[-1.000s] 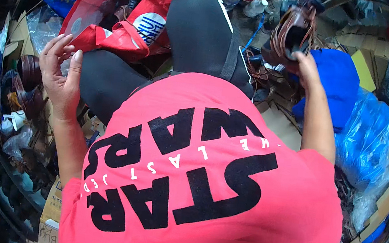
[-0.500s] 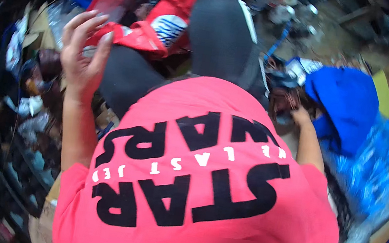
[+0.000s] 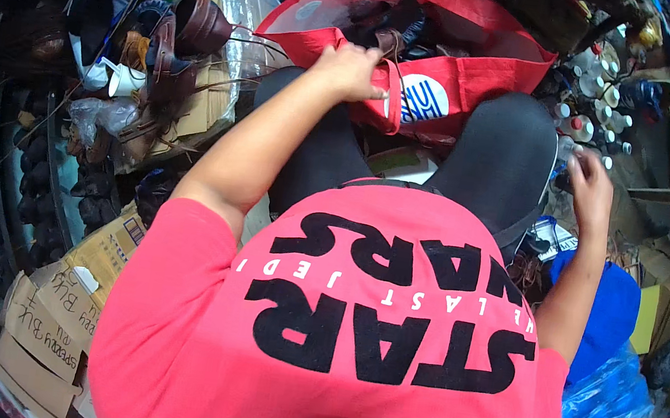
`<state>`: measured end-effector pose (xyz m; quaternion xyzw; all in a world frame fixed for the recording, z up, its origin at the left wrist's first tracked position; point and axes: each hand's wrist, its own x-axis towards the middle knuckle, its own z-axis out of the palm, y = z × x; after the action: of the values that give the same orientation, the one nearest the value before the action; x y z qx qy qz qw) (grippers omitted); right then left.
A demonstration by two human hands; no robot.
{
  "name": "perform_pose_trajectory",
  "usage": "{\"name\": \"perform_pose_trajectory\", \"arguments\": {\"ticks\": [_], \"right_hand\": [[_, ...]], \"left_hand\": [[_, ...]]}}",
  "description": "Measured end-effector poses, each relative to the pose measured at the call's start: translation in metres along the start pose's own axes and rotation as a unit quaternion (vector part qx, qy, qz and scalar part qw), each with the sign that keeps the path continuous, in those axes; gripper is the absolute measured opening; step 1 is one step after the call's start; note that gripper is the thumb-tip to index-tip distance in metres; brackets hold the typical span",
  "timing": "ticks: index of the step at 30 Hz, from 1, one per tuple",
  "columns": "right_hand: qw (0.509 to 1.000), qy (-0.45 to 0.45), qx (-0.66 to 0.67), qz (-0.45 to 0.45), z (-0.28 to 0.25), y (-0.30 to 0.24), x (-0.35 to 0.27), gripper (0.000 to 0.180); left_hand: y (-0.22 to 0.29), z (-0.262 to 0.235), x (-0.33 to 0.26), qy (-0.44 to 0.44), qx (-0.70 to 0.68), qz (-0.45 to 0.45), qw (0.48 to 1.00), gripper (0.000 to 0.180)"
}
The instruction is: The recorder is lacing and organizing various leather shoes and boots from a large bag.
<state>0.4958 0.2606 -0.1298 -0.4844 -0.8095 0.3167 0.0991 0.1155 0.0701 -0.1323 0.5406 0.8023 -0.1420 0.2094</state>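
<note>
- Left hand (image 3: 349, 73), upper centre, folds over the near rim of the red bag (image 3: 470, 83), fingers inside, thumb outside.
- Right hand (image 3: 592, 188), right of centre, half-curled and apart from the bag; I cannot tell whether its fingertips meet.
- Dark shoes (image 3: 405, 28) lie within the bag's wide mouth, leaving pale lining visible at left.
- Black-clad knees crowd the bag's near side; bottles (image 3: 581, 127) stand beyond its right edge.
- Blue lettering marks the bag's white round patch; handwriting covers cardboard (image 3: 40, 327), lower left.
</note>
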Motion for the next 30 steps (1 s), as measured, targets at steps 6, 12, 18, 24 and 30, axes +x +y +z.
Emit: {"name": "perform_pose_trajectory", "arguments": {"ticks": [6,12,18,24,30], "right_hand": [[0.934,-0.008,-0.001,-0.356,0.077,-0.154,0.059,0.028],[0.815,-0.452,-0.251,-0.262,0.137,-0.157,0.040,0.041],[0.696,-0.617,-0.278,-0.238,0.141,-0.169,0.036,0.030],[0.708,-0.634,-0.232,-0.205,0.134,-0.161,0.039,0.030],[0.718,-0.629,-0.194,-0.226,0.127,-0.153,0.039,0.031]], "left_hand": [[0.041,-0.007,-0.043,-0.190,-0.025,0.145,0.971,0.047],[0.013,-0.047,-0.047,-0.029,-0.169,0.181,0.968,0.027],[0.002,-0.015,0.060,0.037,-0.197,0.129,0.971,0.027],[0.073,0.040,0.104,-0.178,-0.108,0.053,0.977,0.056],[0.059,0.110,0.110,-0.118,-0.185,0.089,0.972,0.047]]}}
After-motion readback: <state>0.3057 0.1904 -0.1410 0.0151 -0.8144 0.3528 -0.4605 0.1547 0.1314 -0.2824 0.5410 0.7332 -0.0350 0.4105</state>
